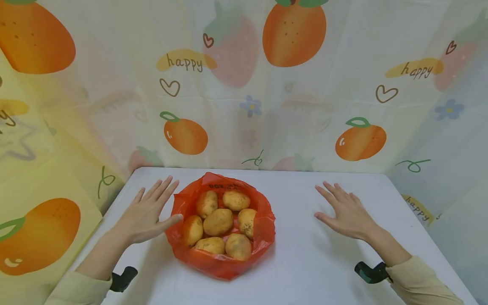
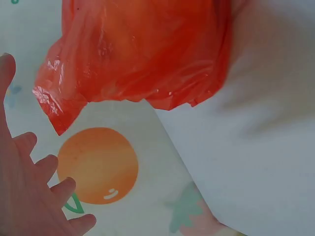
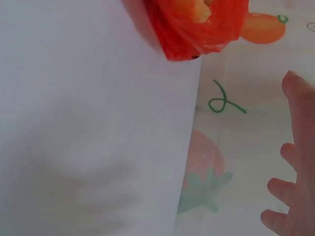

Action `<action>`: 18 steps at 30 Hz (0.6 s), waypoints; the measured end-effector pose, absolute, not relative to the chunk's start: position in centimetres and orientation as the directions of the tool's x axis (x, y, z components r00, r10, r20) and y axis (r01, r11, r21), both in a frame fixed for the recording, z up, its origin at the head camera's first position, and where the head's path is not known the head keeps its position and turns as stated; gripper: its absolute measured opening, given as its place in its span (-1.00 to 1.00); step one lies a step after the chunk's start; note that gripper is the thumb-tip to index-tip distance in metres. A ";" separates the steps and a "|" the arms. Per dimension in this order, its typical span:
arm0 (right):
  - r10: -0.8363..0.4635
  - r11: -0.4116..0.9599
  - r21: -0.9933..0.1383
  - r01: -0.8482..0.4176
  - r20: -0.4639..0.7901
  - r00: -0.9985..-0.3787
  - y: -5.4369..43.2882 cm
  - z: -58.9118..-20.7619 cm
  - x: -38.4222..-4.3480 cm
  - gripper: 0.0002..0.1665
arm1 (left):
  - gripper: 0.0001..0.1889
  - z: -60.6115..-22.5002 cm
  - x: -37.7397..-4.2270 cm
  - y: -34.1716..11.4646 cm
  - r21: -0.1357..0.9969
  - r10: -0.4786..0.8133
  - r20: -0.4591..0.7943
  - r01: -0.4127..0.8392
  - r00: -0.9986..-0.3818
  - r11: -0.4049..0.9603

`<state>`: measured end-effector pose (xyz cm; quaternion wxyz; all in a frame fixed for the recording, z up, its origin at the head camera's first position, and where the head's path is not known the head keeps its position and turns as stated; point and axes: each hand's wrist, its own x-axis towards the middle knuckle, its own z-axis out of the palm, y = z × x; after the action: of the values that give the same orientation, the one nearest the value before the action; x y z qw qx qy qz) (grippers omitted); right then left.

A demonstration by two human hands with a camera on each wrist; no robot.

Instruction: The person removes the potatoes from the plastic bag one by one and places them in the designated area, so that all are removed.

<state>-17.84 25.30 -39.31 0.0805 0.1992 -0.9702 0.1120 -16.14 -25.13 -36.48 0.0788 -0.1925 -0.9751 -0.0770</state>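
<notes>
Head view: 7 potatoes (image 1: 218, 222) are held in a red bag (image 1: 223, 269), toward 7 o'clock. At the bag's 9 o'clock the left hand (image 1: 146, 216) is held, fingers spread, contact unclear; at 3, well apart, the right hand (image 1: 347, 214) is held likewise. Left wrist view: the bag is seen at 12. Right wrist view: at 1.

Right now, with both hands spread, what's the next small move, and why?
I'd probably bring the right hand leftward to the red bag: bare table separates them, while the left hand is by the bag's other side, contact unclear. The bag sits open with potatoes inside, so having a hand at each side seems sensible.
</notes>
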 end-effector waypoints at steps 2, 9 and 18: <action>-0.374 0.892 -0.187 -0.411 0.207 -0.904 25.1 -39.3 -17.8 -0.15 | -0.11 -36.4 -16.2 -24.8 0.122 0.374 0.188 0.399 -0.908 0.909; -0.384 0.881 -0.206 -0.426 0.215 -0.898 24.3 -39.2 -17.8 -0.15 | -0.08 -36.4 -16.4 -24.0 0.129 0.411 0.198 0.439 -0.890 0.889; -0.403 0.870 -0.200 -0.451 0.241 -0.883 23.5 -39.1 -18.0 -0.14 | -0.07 -36.7 -16.9 -23.0 0.117 0.441 0.209 0.470 -0.873 0.875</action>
<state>-18.01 23.49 -39.11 0.0963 0.2219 -0.9620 0.1262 -16.91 -22.95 -36.66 0.0883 -0.2362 -0.9642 -0.0825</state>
